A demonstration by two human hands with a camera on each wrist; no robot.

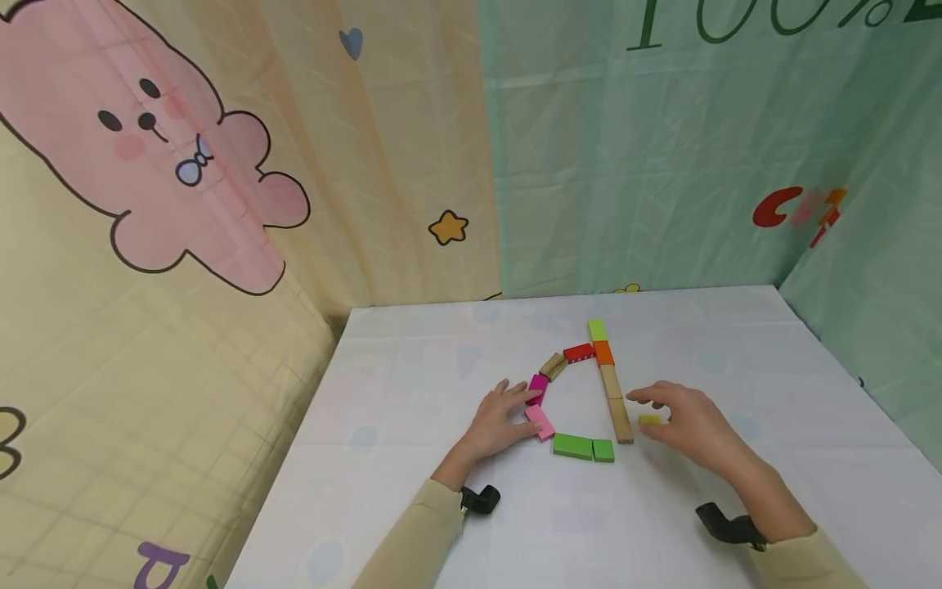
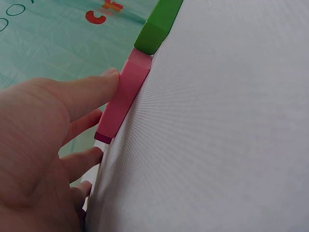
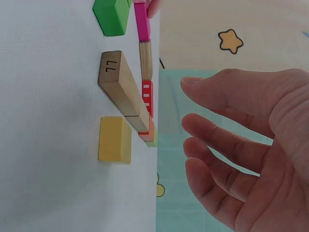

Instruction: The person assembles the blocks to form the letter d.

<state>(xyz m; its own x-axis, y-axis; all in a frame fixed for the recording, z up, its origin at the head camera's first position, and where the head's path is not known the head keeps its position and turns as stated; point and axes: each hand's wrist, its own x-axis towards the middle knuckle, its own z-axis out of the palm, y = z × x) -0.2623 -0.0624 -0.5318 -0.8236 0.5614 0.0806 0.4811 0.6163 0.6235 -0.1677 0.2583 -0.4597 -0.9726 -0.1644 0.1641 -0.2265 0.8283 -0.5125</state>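
My left hand lies at the left side of a ring of wooden blocks. Its thumb touches the pink block, and its fingers reach toward the magenta block. My right hand hovers with loosely bent fingers over a yellow block, holding nothing; the right wrist view shows space between the fingers and the yellow block. Just left of that block runs a straight row: a lime block, an orange block and two plain wood blocks.
A red block and a plain wood block curve from the row to the magenta one. A long green block and a short green block form the near side. Patterned curtains hang behind the white table.
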